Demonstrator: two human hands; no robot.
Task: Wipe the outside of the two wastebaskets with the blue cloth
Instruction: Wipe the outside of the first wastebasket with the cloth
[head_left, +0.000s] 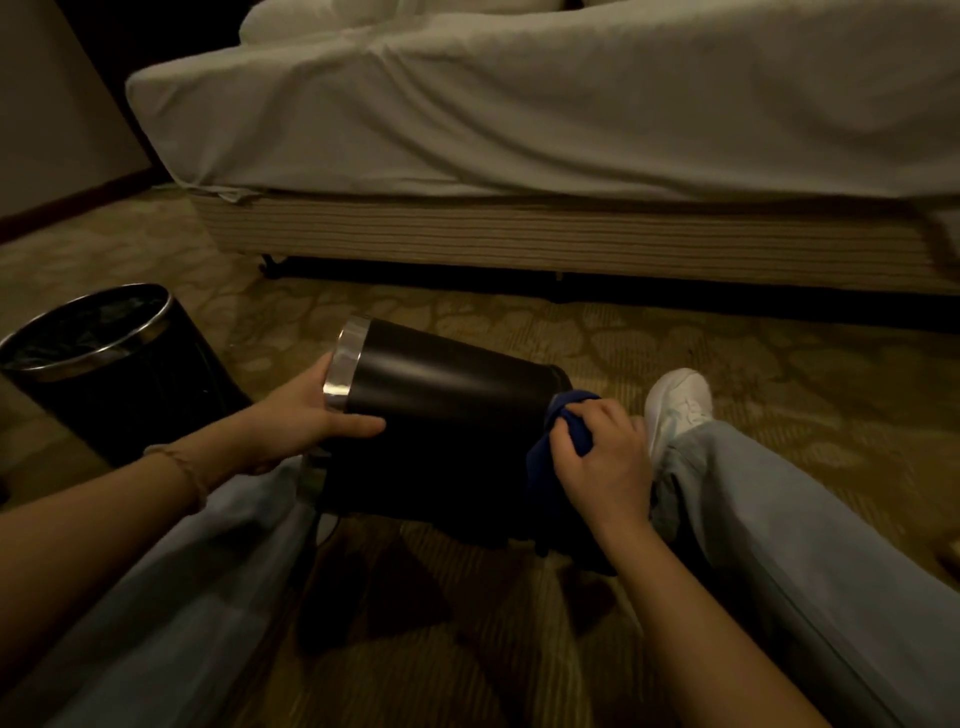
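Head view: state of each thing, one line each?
Held basket: on its side across the lap, rim to the left.
Second basket: upright on the carpet, dark liner inside.
Cloth: bunched, pressed against the held basket's base end.
Left hand: holds the held basket's rim end.
Right hand: grips the cloth.

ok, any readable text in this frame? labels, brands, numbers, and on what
None readable.
Tipped wastebasket: plain black side, silver rim, no label showing.
Upright wastebasket: no print visible; dim.
Blue cloth: no tag showing.
White shoe: any marking is too blurred to read.
Bed sheet and carpet: pattern only, no words.
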